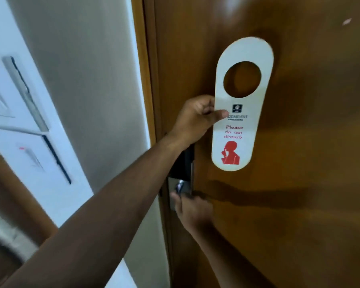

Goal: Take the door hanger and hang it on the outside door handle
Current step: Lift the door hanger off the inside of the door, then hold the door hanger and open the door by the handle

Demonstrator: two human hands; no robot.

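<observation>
A white door hanger (240,123) with a round hole near its top and red "Please do not disturb" print is held upright in front of the brown wooden door (299,142). My left hand (193,119) pinches its left edge at mid-height. Lower down, my right hand (192,213) is closed around the metal door handle (180,187), which is mostly hidden by the fingers. A dark lock plate (185,163) sits just above the handle.
The wooden door frame (148,80) runs down the door's left edge. To its left is a white wall (87,80) with a switch panel and card slot (29,113). A brown surface shows at the lower left.
</observation>
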